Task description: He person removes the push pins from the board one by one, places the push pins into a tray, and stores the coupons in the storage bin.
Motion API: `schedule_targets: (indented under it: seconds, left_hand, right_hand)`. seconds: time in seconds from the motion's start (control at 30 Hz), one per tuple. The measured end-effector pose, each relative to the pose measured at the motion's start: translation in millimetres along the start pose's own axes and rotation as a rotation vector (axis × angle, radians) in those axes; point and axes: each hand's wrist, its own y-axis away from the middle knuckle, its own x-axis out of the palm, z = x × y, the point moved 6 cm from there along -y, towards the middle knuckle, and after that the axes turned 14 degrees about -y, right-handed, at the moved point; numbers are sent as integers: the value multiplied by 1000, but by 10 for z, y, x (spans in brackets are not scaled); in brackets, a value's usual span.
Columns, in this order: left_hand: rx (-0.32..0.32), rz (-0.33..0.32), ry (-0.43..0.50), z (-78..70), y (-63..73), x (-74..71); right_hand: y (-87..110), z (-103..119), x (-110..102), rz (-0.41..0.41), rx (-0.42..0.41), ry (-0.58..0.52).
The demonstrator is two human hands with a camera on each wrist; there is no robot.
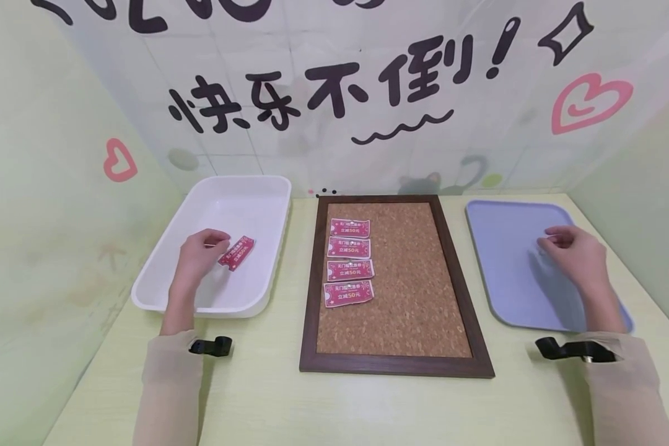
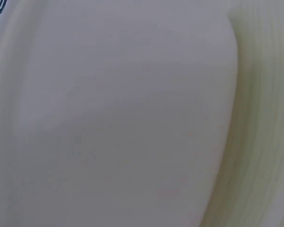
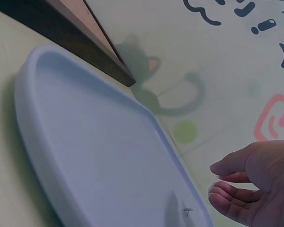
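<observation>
My left hand (image 1: 201,254) is over the white bin (image 1: 279,248) at the left, its thumb and index fingertips at the edge of a red paper coupon (image 1: 238,253), which it pinches. The left wrist view shows only the bin's pale surface (image 2: 132,94), with hand and coupon out of sight. My right hand (image 1: 577,254) hovers above the blue tray (image 1: 513,272), fingers loosely bent. A gap shows between thumb and fingers of this hand (image 3: 246,184) in the right wrist view, nothing in it. A small thumbtack (image 3: 187,211) shows against the tray.
Between bin and tray lies a cork board (image 1: 407,285) with a dark wooden frame (image 1: 396,365). Several red coupons (image 1: 349,270) are tacked in a column along its left side. A printed wall (image 1: 323,155) rises behind the table (image 1: 357,409).
</observation>
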Motion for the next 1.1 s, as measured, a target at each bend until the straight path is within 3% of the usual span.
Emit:
schedule_targets:
  seconds: [0.4,0.67,0.9,1.1]
  left_hand:
    - [111,19,70,-343,103,21]
    - [203,20,115,-582,186,54]
    - [316,19,109,-832,268,131]
    - [367,47,96,-1014,348,220]
  right_hand:
    - [22,368,179,9,-91,-32]
    - [73,651,350,40,-198,-78]
    - [143,887,578,102,-254,-142]
    - [218,1115,819,159,-331,-185]
